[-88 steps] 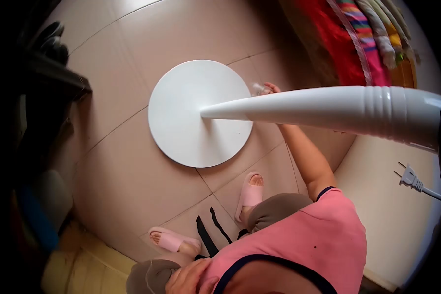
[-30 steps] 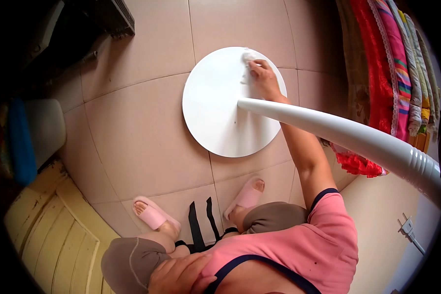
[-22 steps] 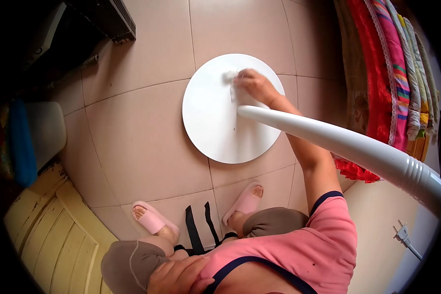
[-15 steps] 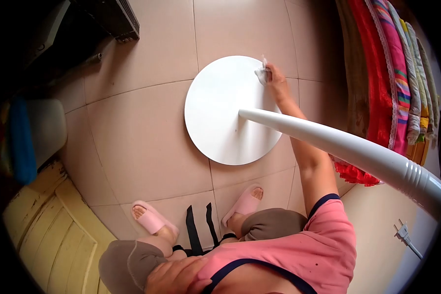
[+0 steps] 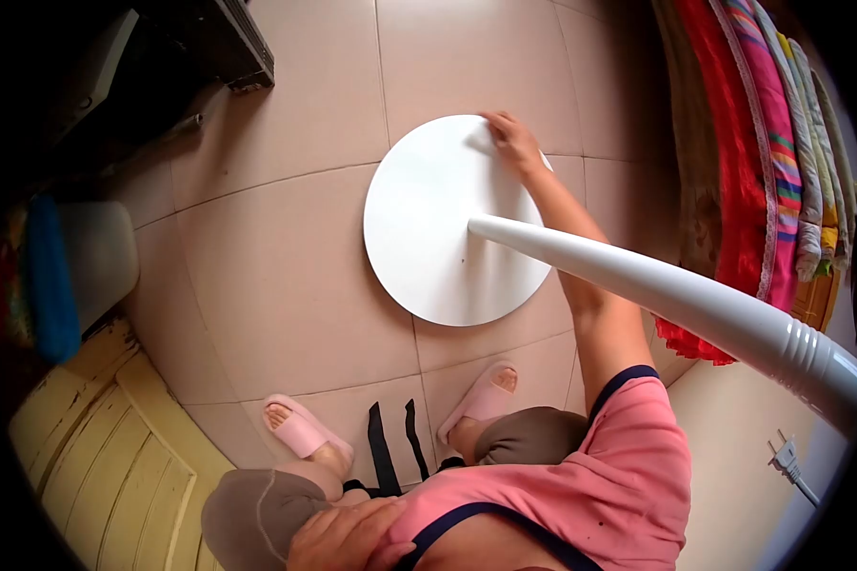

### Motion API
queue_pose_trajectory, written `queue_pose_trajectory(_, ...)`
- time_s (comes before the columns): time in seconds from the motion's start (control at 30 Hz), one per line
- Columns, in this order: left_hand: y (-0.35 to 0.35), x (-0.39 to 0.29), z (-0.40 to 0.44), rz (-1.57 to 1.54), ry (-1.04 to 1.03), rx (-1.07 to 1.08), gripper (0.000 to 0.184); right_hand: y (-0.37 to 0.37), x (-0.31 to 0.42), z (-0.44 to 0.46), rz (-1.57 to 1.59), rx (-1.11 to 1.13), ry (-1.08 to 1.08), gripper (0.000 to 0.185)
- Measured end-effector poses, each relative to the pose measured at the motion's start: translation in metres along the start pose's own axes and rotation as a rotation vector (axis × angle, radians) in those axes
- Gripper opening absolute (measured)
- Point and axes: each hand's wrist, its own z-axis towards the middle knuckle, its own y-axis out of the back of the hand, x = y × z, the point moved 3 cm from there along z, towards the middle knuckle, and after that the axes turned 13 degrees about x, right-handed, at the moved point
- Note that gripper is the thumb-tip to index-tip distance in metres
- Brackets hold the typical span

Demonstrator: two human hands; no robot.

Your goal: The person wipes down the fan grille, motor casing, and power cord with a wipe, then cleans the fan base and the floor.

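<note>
A round white base [image 5: 414, 228] lies on the tiled floor, and a white pole [image 5: 638, 266] rises from it toward the lower right. My right hand [image 5: 512, 143] is at the upper right rim of the base, its fingers closed on a white cloth [image 5: 481, 141] that mostly blends with the white surface. The right forearm passes behind the pole. Near the bottom edge, my left hand [image 5: 348, 535] rests on my knee and shirt with its fingers spread; it holds nothing visible. A small dark spot shows on the base near the pole's foot.
Folded colourful bedding [image 5: 743, 171] is at the right, and a plug [image 5: 784, 459] on a cord hangs below it. A yellow wooden panel [image 5: 114, 457] stands at lower left, dark furniture [image 5: 229, 43] at upper left. Pink slippers [image 5: 300, 430] and black straps [image 5: 381, 452] are near my legs.
My right hand has moved from beside the base onto it, then back and forth over its upper right part with the cloth. My left hand remains on my knee. The view has shifted.
</note>
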Motion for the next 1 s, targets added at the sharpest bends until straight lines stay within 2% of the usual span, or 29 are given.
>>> queue_pose_trajectory(0.03, 0.001, 0.001, -0.002, -0.004, 0.000, -0.004, 0.036, 0.005, -0.014, -0.013, -0.029, -0.128, 0.034, 0.035)
queue_pose_trajectory(0.07, 0.003, 0.003, -0.004, -0.005, 0.003, -0.011, 0.036, 0.008, -0.040, -0.026, -0.046, -0.176, -0.084, 0.030)
queue_pose_trajectory(0.13, 0.006, 0.008, -0.010, -0.024, 0.000, -0.016, 0.036, 0.014, -0.068, -0.072, -0.180, -0.351, -0.149, 0.027)
queue_pose_trajectory(0.27, 0.016, 0.011, -0.014, 0.007, -0.040, 0.002, 0.036, -0.023, -0.123, -0.184, 0.158, -0.475, -0.376, 0.031)
queue_pose_trajectory(0.33, 0.023, 0.014, -0.015, 0.002, -0.064, 0.028, 0.036, -0.053, -0.064, -0.232, 0.004, -0.594, -0.564, 0.029)
queue_pose_trajectory(0.4, 0.033, 0.015, -0.015, 0.013, -0.102, 0.110, 0.034, -0.096, -0.090, -0.272, 0.090, -0.451, -0.859, 0.027)
queue_pose_trajectory(0.47, 0.036, 0.019, -0.017, 0.009, -0.139, 0.124, 0.033, -0.156, -0.112, -0.305, 0.371, -0.565, -0.935, 0.024)
queue_pose_trajectory(0.5, 0.038, 0.021, -0.018, 0.019, -0.187, 0.121, 0.033, -0.178, -0.099, -0.311, 0.589, -0.686, -0.963, 0.027)
queue_pose_trajectory(0.57, 0.043, 0.024, -0.022, 0.018, -0.212, 0.116, 0.033, -0.209, -0.043, -0.302, 0.926, -0.791, -1.082, 0.028)
queue_pose_trajectory(0.6, 0.045, 0.025, -0.025, 0.020, -0.239, 0.104, 0.034, -0.206, 0.004, -0.287, 1.040, -0.772, -1.176, 0.028)
queue_pose_trajectory(0.67, 0.048, 0.028, -0.032, 0.020, -0.255, 0.088, 0.034, -0.223, 0.042, -0.265, 1.194, -0.765, -1.297, 0.028)
queue_pose_trajectory(0.7, 0.050, 0.029, -0.035, 0.028, -0.280, 0.080, 0.035, -0.226, 0.063, -0.252, 1.184, -0.752, -1.292, 0.028)
queue_pose_trajectory(0.83, 0.054, 0.036, -0.045, -0.010, -0.325, 0.010, 0.035, -0.244, 0.116, -0.198, 1.701, -0.879, -1.199, 0.026)
queue_pose_trajectory(0.9, 0.056, 0.037, -0.049, -0.040, -0.339, -0.021, 0.035, -0.248, 0.137, -0.159, 1.918, -0.935, -1.083, 0.027)
queue_pose_trajectory(0.93, 0.057, 0.038, -0.051, -0.049, -0.339, -0.027, 0.035, -0.245, 0.149, -0.135, 2.125, -0.962, -1.017, 0.028)
queue_pose_trajectory(1.0, 0.058, 0.040, -0.054, -0.087, -0.355, -0.053, 0.034, -0.231, 0.166, -0.079, 2.377, -0.941, -0.860, 0.028)
